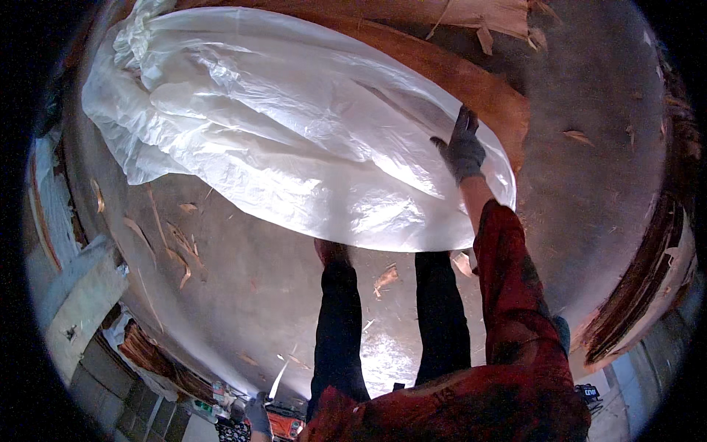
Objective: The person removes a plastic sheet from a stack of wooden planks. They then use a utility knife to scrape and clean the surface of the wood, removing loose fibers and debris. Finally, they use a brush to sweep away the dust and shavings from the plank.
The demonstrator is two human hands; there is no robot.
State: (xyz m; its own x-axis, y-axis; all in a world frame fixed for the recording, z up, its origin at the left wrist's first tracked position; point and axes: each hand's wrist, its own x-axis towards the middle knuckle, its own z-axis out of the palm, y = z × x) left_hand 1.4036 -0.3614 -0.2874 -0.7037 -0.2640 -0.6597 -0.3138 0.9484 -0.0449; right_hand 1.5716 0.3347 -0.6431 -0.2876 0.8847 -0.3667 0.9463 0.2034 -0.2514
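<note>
A big translucent white plastic bag (294, 110) lies spread across the floor before me, bunched together at its far left end. My right hand (464, 147), in a dark grey glove, rests on the bag near its right end. Its thumb stands apart and the fingers stretch away from me. Low on the left, by my side, is my left hand (258, 414), also gloved in grey. A thin white strip (278, 379) sticks up from its fingers, which look closed on it. Small size and blur hide the exact grip.
Brown sheets (471, 81), like thin wood, lie under and beyond the bag. Wood scraps (180, 247) litter the concrete floor (250, 295). Stacked sheets (641, 287) stand at the right, and a pale board (87, 313) at the left. My legs (339, 324) stand close to the bag's near edge.
</note>
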